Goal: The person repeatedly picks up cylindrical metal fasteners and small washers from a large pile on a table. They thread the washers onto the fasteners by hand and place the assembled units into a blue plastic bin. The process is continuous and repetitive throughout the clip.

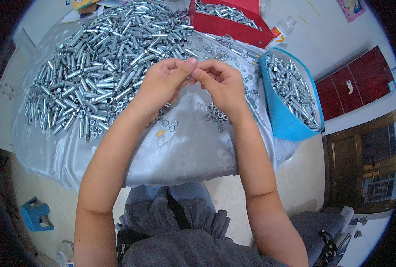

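Over the middle of the table my left hand (162,82) and my right hand (224,84) meet at the fingertips. Both are closed in a pinch, and what they hold between them is too small and covered to make out. Left of and beyond my left hand spreads a large heap of silver metal sleeve anchor bolts (113,58). Loose hex nuts (171,125) lie below my left hand, and another small cluster of nuts (216,116) lies beside my right wrist.
A blue fabric bin (291,126) full of bolts stands at the table's right edge. Behind it are a red box (231,30) of bolts and a plastic bottle (284,29). The silvery tablecloth (184,155) hangs over the near edge. A blue stool (37,215) stands on the floor at left.
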### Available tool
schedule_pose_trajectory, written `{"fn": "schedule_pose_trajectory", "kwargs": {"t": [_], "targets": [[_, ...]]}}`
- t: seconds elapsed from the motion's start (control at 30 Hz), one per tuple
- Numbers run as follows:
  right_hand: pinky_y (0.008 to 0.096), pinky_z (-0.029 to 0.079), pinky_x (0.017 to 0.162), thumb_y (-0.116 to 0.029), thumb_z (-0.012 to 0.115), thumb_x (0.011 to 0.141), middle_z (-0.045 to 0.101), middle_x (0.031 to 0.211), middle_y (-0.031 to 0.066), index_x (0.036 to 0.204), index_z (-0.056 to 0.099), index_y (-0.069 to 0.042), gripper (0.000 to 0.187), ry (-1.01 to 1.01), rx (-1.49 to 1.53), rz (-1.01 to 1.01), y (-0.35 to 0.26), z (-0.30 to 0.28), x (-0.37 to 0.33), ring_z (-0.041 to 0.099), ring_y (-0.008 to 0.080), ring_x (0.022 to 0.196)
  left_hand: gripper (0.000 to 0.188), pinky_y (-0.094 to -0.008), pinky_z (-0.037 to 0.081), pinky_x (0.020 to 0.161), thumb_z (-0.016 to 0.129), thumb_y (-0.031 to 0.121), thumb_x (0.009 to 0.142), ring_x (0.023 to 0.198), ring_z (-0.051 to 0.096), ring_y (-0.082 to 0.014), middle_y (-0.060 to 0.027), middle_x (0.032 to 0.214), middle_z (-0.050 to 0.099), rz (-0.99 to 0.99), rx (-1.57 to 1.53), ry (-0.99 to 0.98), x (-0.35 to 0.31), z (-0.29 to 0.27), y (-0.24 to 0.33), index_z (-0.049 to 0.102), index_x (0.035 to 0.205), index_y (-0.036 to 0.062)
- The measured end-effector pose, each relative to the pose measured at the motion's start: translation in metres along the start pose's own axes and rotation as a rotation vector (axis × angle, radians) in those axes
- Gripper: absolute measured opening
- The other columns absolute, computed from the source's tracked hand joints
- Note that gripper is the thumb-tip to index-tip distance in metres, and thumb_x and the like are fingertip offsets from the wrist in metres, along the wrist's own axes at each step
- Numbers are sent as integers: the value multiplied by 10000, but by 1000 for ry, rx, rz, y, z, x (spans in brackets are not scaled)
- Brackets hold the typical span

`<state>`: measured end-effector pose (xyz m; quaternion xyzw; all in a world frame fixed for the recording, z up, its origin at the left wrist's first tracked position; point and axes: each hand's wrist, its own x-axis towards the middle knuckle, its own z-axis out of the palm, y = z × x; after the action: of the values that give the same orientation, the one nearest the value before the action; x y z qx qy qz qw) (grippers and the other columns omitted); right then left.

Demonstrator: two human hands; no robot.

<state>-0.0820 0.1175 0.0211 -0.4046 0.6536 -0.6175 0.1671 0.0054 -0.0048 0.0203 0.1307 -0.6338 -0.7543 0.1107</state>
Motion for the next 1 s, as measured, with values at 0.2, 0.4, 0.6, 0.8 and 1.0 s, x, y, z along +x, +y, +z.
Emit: {"fn": "schedule_pose_trajectory", "kwargs": {"t": [0.2, 0.4, 0.6, 0.8, 1.0], "targets": [[204, 436, 596, -106, 582, 794, 606, 755, 48, 888, 589, 5, 145, 52, 76, -21, 1, -3, 4, 570, 93, 679, 283, -204, 211, 376, 526, 353, 833, 416, 277, -27, 67, 539, 364, 47, -46, 24, 0, 1, -3, 517, 754, 82], [186, 406, 542, -150, 575, 795, 612, 751, 55, 888, 594, -3, 176, 334, 38, 93, 3, -39, 11, 562, 91, 630, 223, -202, 231, 406, 525, 282, 839, 447, 280, -29, 60, 562, 350, 54, -58, 259, 3, -6, -6, 534, 795, 64], [252, 442, 576, -175, 608, 746, 602, 673, 78, 828, 629, -7, 188, 407, -589, 56, 28, -57, 12, 561, 126, 618, 239, -195, 231, 426, 510, 270, 849, 476, 263, -31, 68, 574, 307, 30, -195, 240, 6, -10, -10, 561, 878, 38], [368, 444, 741, -166, 619, 703, 599, 823, 177, 863, 662, -83, 186, 274, -800, 86, 42, -55, 13, 573, 316, 779, 257, -194, 220, 428, 498, 287, 852, 477, 262, -34, 72, 571, 301, -17, -106, 169, 5, -10, -9, 566, 875, 40], [371, 403, 826, -166, 641, 685, 548, 949, 153, 840, 679, -131, 163, 273, -987, 71, 58, -46, 19, 490, 315, 939, 269, -197, 206, 420, 496, 314, 842, 475, 267, -29, 80, 563, 313, -40, 12, 146, 1, -3, -7, 584, 864, 60]]}}
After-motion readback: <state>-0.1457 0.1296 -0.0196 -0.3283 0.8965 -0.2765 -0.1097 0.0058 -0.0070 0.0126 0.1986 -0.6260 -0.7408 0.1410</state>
